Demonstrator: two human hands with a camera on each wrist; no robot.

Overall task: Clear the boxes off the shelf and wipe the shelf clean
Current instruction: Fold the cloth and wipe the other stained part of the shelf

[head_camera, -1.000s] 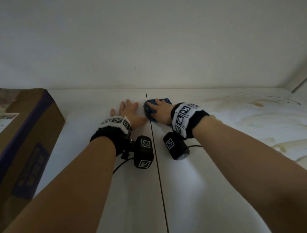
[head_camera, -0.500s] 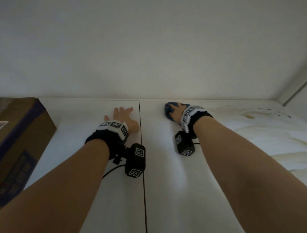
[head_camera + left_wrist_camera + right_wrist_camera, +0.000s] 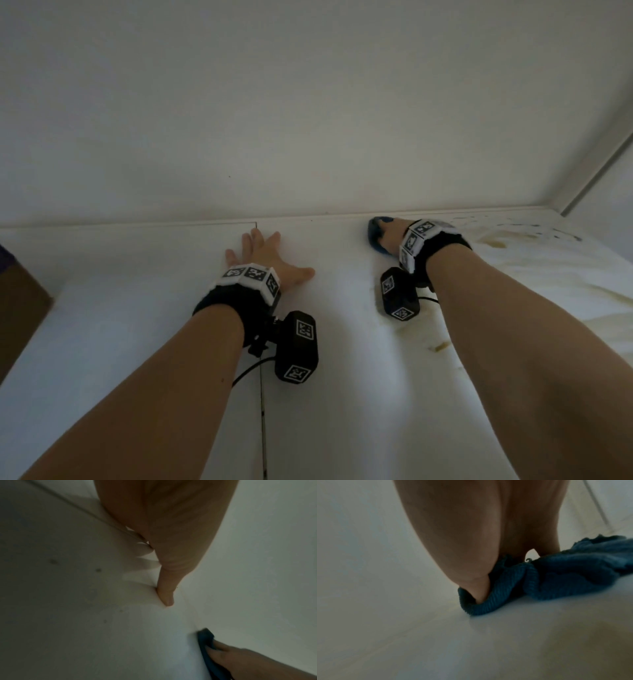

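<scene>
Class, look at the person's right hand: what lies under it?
A blue cloth lies bunched under the right hand, on the white shelf. The shelf surface beneath the cloth is covered.

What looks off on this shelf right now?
Yellowish stains and dark specks mark the white shelf right of the blue cloth under the right hand. Smaller smears lie nearer.

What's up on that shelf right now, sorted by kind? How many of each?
Hands: 2, left hand flat, right hand pressing the cloth
Blue cloth: 1
Cardboard box: 1, at the shelf left edge
Total: 4
</scene>
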